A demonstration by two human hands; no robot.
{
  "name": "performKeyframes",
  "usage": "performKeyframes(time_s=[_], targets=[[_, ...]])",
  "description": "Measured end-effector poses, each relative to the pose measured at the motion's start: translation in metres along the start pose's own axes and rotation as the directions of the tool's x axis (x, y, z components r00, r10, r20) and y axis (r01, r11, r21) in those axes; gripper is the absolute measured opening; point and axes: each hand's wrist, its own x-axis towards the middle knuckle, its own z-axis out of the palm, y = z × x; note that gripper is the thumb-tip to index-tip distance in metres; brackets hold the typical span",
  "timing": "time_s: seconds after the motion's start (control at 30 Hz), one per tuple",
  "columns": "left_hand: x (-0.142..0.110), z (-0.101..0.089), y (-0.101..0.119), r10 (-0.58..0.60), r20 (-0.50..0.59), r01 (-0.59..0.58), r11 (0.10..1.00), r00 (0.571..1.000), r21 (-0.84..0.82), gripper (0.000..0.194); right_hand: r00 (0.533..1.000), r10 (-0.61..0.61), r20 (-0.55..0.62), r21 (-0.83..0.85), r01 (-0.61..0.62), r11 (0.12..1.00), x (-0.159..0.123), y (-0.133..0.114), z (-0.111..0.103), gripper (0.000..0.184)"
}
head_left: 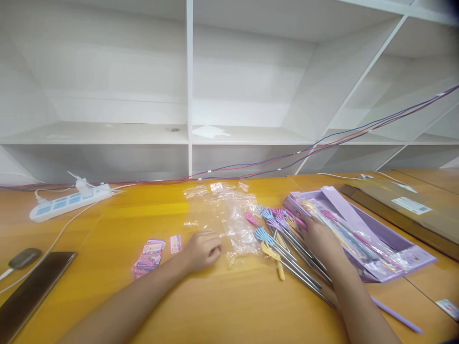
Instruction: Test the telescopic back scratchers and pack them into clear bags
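Note:
My left hand (204, 251) rests on the table in a loose fist with nothing visible in it. Just left of it lie small pink-and-purple printed cards (148, 255), and a single card (175, 244) is close to its wrist. Clear plastic bags (236, 215) spread out beyond it. On the right, my right hand (319, 236) is closed around a pink back scratcher handle (294, 218), its fingertips partly hidden. Beneath and beside that hand is a pile of back scratchers (290, 248) with metal rods and hand-shaped heads in pink, blue, purple and yellow.
A purple box (405, 267) holding bagged back scratchers stands at the right, beside a flat brown cardboard box (390, 212). To the left are a white power strip (71, 202), a dark phone (34, 291) and a small black device (25, 258). White shelves (190, 95) rise behind.

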Motion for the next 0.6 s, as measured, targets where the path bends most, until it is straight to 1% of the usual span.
performKeyframes(time_s=[0.2,0.3,0.37,0.43,0.47,0.53,0.6], targets=[[0.001,0.000,0.001,0.026,0.002,-0.026,0.999,1.000,0.022,0.020,0.993,0.051,0.102,-0.035,-0.048,0.998,0.010,0.000,-0.021,0.053],[0.001,0.001,0.001,0.033,0.004,-0.033,0.999,0.999,0.029,0.019,0.989,0.052,0.140,-0.047,-0.045,0.998,0.018,-0.010,-0.033,0.052],[0.001,0.001,0.001,0.038,0.006,-0.038,0.999,0.999,0.032,0.019,0.991,-0.008,0.130,-0.033,0.012,0.999,0.023,-0.025,-0.039,0.049],[0.001,0.001,0.001,0.043,0.005,-0.043,0.999,0.999,0.033,0.019,0.982,-0.122,0.146,0.008,0.122,0.993,0.026,-0.048,-0.043,0.043],[0.000,0.001,0.001,0.045,0.005,-0.045,0.998,0.999,0.033,0.019,0.966,-0.184,0.181,0.035,0.181,0.983,0.027,-0.061,-0.043,0.039],[0.000,0.001,0.001,0.048,0.001,-0.048,0.998,0.999,0.032,0.019,0.917,-0.278,0.285,0.082,0.265,0.961,0.030,-0.088,-0.040,0.037],[0.000,0.000,0.001,0.050,-0.004,-0.050,0.998,0.999,0.033,0.019,0.876,-0.299,0.378,0.090,0.286,0.954,0.035,-0.112,-0.034,0.040]])
